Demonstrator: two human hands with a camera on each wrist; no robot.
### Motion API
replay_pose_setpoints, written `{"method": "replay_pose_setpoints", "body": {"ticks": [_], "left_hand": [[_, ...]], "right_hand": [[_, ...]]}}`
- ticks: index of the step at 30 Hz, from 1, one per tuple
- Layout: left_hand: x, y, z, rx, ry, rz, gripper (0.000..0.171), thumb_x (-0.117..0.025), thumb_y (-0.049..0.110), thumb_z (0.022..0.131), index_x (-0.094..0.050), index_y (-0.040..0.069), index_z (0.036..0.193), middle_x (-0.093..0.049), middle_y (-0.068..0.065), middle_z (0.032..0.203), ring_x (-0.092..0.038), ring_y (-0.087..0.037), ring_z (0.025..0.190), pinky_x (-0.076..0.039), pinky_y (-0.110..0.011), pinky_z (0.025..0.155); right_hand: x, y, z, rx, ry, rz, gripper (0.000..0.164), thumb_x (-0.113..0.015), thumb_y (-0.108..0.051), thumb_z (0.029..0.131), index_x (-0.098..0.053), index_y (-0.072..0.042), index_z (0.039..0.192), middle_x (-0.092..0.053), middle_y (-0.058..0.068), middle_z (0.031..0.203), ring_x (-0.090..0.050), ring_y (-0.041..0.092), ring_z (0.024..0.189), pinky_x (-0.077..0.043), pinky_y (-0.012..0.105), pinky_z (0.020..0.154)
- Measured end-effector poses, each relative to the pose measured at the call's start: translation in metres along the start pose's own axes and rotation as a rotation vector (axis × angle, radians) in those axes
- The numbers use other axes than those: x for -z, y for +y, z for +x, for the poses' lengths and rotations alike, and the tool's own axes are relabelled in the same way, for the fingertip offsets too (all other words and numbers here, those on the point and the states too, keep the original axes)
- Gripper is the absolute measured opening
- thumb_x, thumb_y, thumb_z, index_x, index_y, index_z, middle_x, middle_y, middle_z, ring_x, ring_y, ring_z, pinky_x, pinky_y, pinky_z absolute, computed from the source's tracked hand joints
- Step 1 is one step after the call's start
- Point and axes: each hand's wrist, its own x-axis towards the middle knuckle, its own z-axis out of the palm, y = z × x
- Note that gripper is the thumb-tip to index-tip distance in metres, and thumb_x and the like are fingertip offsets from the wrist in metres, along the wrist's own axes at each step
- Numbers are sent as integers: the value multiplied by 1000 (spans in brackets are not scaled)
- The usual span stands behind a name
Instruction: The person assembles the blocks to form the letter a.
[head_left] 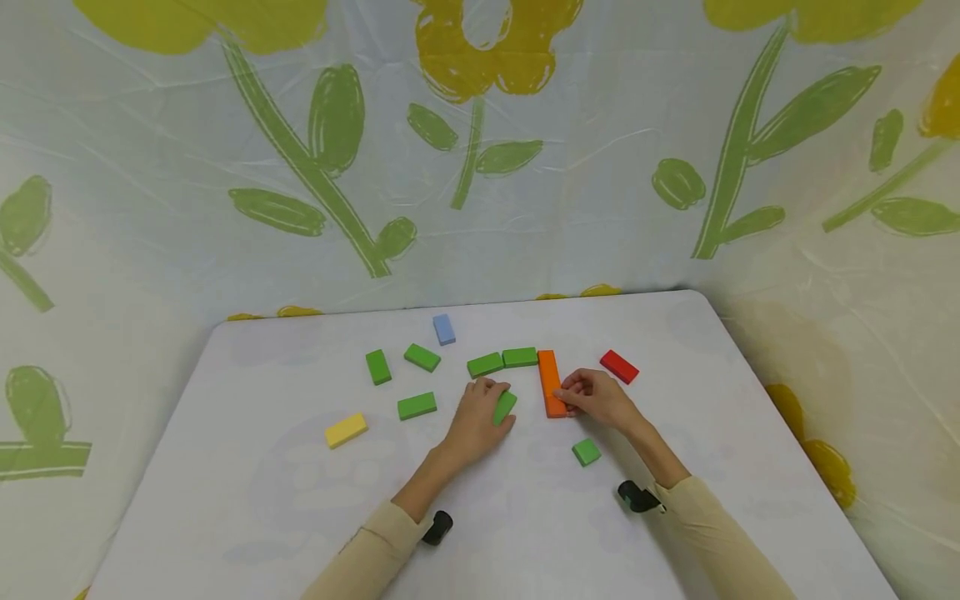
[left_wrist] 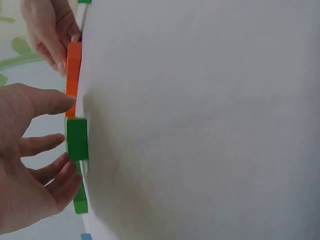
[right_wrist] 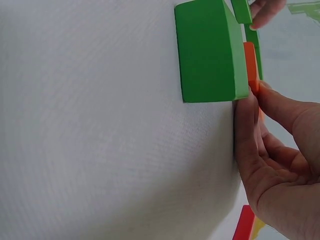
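Left hand (head_left: 480, 417) angled past one o'clock, fingers loosely parted around green block (head_left: 506, 406); right hand (head_left: 597, 397) angled toward ten-thirty, orange block (head_left: 554, 406) pinched by fingertips.

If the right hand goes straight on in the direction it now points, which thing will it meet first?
The right hand would first meet the nearer orange block; its fingertips seem to touch it, though the exact contact is partly hidden.

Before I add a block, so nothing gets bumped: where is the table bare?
Bare: the table front left, nearer than the yellow block, and between the red block and right edge. Crowded: the middle, where the left grip, right grip, green blocks and orange strip cluster.
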Motion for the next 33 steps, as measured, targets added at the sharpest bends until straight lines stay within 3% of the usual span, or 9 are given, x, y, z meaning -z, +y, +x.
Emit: {"method": "replay_pose_setpoints", "body": {"ticks": [7,11,19,24,33], "left_hand": [[-8,24,-7,-121,53,130,47,-75,23,96,-59,5,137,-55,-14,127,-49,-29,114,-45,-43,97],[-12,29,-9,-136,64,163,47,-75,23,96,-60,5,136,-55,-13,126,-49,-29,114,-45,-42,98],[-15,25,-11,-86,95,189,44,-75,13,94,-61,2,135,-51,-18,133,-45,-33,121,-43,-46,102],[-12,22,-10,-74,118,187,41,-72,1,92,-61,-3,132,-54,-22,129,-51,-36,113,-48,-44,96],[-7,20,-8,29,43,140,46,-71,7,93,-59,-10,134,-55,-24,119,-51,-32,98,-51,-38,84]], "right_hand": [[-1,1,1,-10,9,-22,27,-73,-19,98,-64,4,108,-64,9,84,-64,19,73,-56,24,70],[-1,1,2,-24,10,-17,27,-73,-19,97,-64,3,109,-64,8,84,-64,18,73,-56,23,70],[-1,4,2,-11,9,-15,25,-74,-19,96,-65,2,107,-64,7,82,-65,19,72,-55,23,69],[-1,4,1,-10,12,-31,25,-74,-19,97,-65,2,107,-64,6,82,-64,19,72,-54,23,69],[-1,5,2,-10,8,-25,26,-74,-20,97,-65,2,108,-64,6,83,-64,18,73,-55,23,69]]}}
